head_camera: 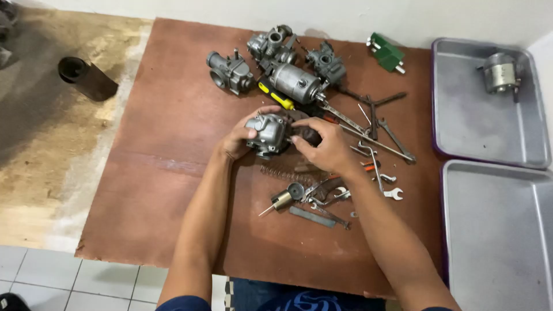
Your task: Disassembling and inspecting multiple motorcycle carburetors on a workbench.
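At the centre of the brown board (173, 173), in the head view, both hands meet on a grey metal carburettor (267, 132). The left hand (239, 140) is wrapped around the carburettor's left side, fingers curled over its top edge, thumb underneath; the grip is closed on the body. The right hand (326, 144) lies against the carburettor's right side with the fingers bent over a dark part there; how tightly the fingers close on it cannot be told.

Behind the hands, toward the wall, stand three more carburettors (230, 72) and a grey cylindrical motor body (295, 82), with a yellow-handled screwdriver (275, 95) just beside the motor body. A green block (386, 53) lies further right.

To the right of the hands lie long thin metal tools (374, 124). Below the hands, on the board, are a coil spring (282, 173), a small brass-and-black slide with a needle (282, 199), pliers (322, 190), a flat metal strip (312, 217) and a small open-ended spanner (393, 194).

Off the board's right edge sit two grey trays (495, 230); the upper one holds a metal cylindrical part (500, 74). A dark tube (86, 78) lies on the floor at left.
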